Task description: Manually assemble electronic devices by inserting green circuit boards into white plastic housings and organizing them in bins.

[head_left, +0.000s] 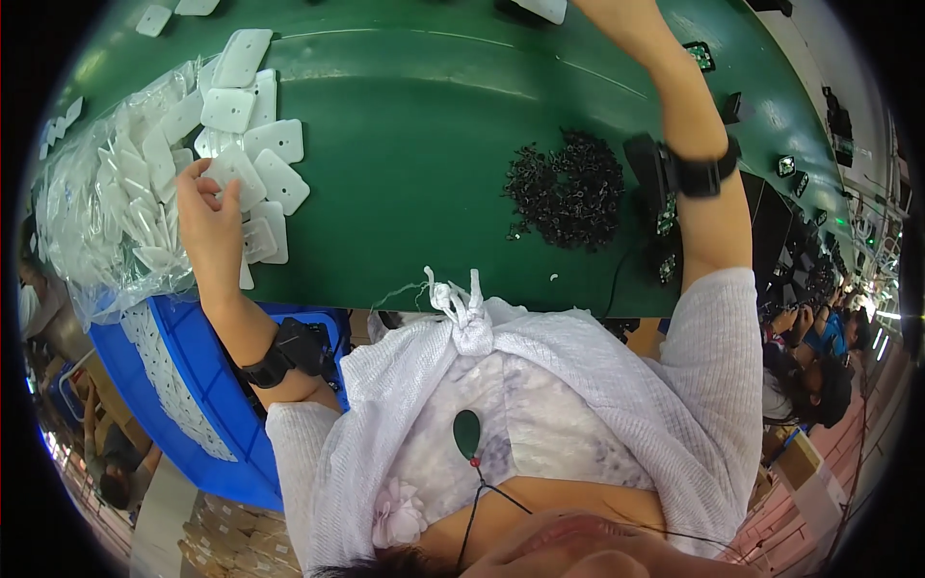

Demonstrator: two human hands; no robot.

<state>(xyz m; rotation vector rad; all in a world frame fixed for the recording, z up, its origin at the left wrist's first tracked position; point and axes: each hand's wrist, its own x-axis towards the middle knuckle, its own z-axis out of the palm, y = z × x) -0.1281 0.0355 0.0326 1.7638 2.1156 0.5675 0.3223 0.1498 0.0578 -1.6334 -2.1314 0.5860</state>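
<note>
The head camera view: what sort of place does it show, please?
Probably a factory workshop, perhaps for assembly: it shows many similar white plates, a heap of small black parts and other people in the background.

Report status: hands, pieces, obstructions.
Left hand at white plates, grip unclear. Right hand mostly beyond top edge. Clear plastic bag crowding left side.

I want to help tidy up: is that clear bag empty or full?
Not empty: the clear bag holds a heap of white plates, seen inside its crinkled plastic. Whether it is completely full, I cannot tell.
</note>
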